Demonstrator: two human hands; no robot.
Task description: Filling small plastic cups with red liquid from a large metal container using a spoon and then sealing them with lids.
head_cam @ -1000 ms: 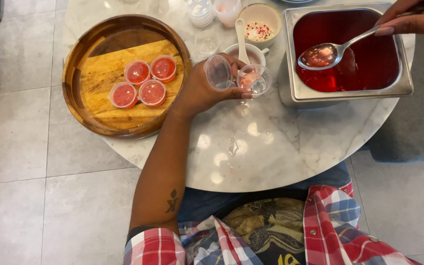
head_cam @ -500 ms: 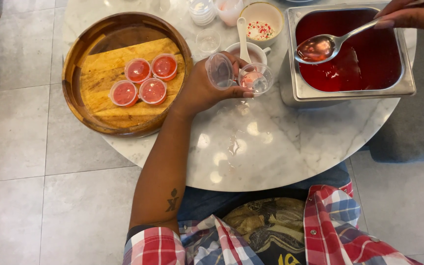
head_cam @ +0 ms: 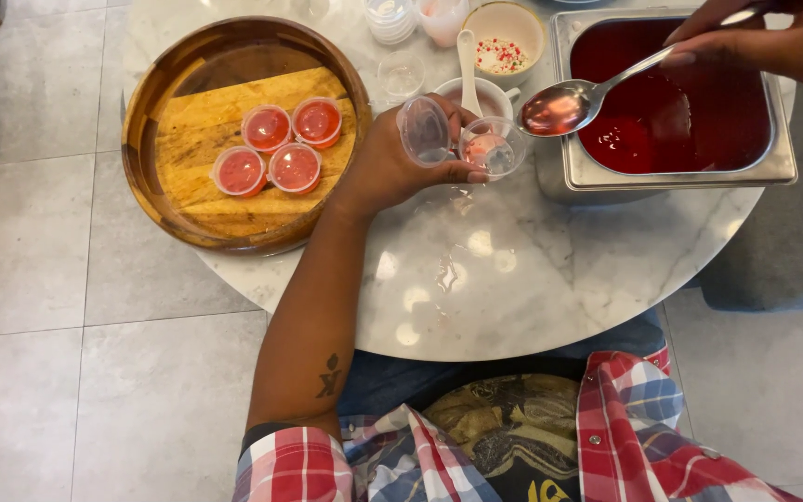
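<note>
The small clear cup (head_cam: 493, 149) with its hinged lid (head_cam: 425, 130) open sat just left of the steel pan (head_cam: 778, 172) of red liquid, bare marble open toward the table's near edge. Since half a second earlier, the spoon (head_cam: 559, 107) had swung from above the pan to the cup's rim. The left hand (head_cam: 392, 163) was curled around the cup, and the right hand (head_cam: 773, 37) pinched the spoon's handle.

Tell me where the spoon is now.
In the head view, the spoon is in the right hand, its bowl above the steel pan's left rim, beside the small cup.
</note>
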